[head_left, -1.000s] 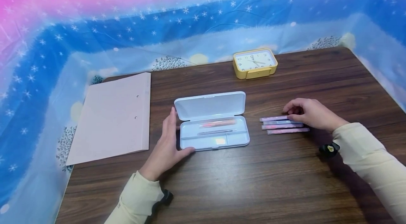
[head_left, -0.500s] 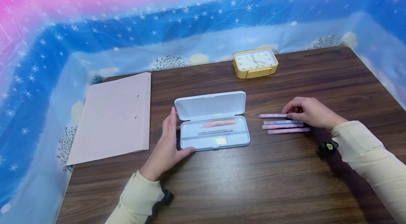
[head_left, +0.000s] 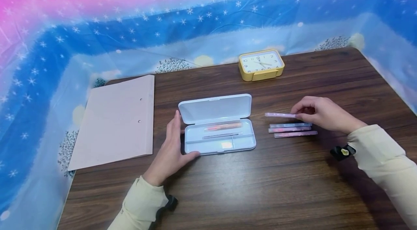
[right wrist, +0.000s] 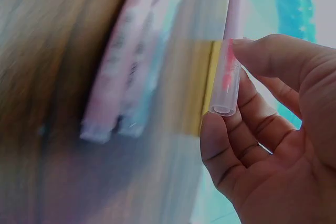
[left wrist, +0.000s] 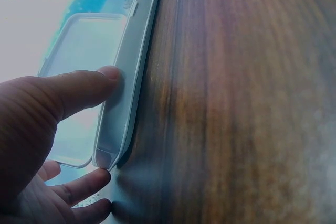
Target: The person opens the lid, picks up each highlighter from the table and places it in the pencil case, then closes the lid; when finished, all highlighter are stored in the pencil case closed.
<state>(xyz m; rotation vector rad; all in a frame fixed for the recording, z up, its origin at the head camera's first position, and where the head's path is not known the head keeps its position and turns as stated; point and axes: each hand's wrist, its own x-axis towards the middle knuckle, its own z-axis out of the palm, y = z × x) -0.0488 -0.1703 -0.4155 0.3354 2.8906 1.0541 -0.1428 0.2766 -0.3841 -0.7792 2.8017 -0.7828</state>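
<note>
A white pencil case (head_left: pixel 208 148) lies with its lid raised, and one orange-pink pen (head_left: pixel 224 126) and a thin pen (head_left: pixel 221 135) are inside. My left hand (head_left: pixel 169 150) rests at its left end, thumb touching the front wall, fingers nearly straight beside the corner; the left wrist view shows the thumb on the case wall (left wrist: pixel 123 98). My right hand (head_left: pixel 320 112) pinches a pink pen (head_left: pixel 280 115) with a clear end between thumb and fingers, raised off the table. Just below it, several pens (head_left: pixel 290 129) lie side by side.
A yellow clock (head_left: pixel 261 65) stands toward the back of the brown wooden table (head_left: pixel 234 193). At left lies a pale pink folder (head_left: pixel 114 121) with two small holes. A snowflake-patterned cloth (head_left: pixel 195 16) hangs behind the table.
My right hand has drawn the pink pen away from the other pens, toward the back, and lifted it. The left hand and the case have stayed in place.
</note>
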